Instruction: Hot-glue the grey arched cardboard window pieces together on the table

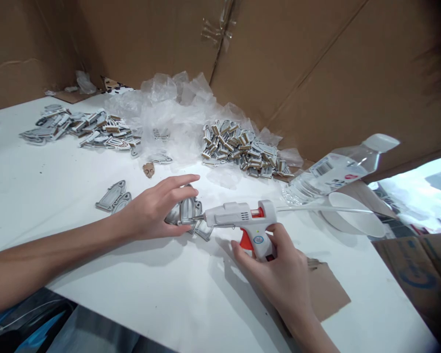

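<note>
My right hand (pixel 282 264) is wrapped round the handle of a white glue gun (pixel 228 214) with a red trigger. The gun's metal nozzle points left and meets a grey-white flat piece (pixel 188 206). My left hand (pixel 158 208) has its thumb and fingers around that piece, at its left side. More such pieces (pixel 203 229) lie beneath and beside it. Left of my left hand, a few grey pieces (pixel 112 196) rest on the table.
Piles of similar pieces stand at the back left (pixel 106 130) and back centre (pixel 242 149), with crumpled clear plastic (pixel 169 117) between. A tilted plastic bottle (pixel 338 171), a white oval container (pixel 353 220) and torn cardboard (pixel 329 289) are at right.
</note>
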Motion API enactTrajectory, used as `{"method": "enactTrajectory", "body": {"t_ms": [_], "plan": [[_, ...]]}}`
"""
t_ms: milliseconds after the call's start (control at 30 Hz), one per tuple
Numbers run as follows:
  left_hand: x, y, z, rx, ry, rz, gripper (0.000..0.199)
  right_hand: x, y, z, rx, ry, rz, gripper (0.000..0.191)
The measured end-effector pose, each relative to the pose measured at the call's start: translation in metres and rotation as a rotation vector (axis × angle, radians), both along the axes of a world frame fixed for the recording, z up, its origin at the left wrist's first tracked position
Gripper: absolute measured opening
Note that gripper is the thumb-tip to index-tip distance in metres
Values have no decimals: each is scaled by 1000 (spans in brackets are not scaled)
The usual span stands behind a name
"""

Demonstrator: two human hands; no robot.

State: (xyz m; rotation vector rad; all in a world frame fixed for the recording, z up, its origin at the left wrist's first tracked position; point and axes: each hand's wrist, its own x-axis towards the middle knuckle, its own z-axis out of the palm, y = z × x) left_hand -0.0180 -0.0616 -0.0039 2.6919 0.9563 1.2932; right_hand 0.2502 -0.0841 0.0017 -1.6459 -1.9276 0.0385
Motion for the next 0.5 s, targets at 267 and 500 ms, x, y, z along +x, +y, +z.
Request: {"method": "enactTrajectory", "body": {"t_ms": [267, 500], "plan": [[0, -1, 1, 2, 6, -8, 60, 0, 0, 0, -19, -16, 0, 33], [0, -1, 1, 22, 6, -18, 60, 0, 0, 3, -63, 16, 7, 23]]}}
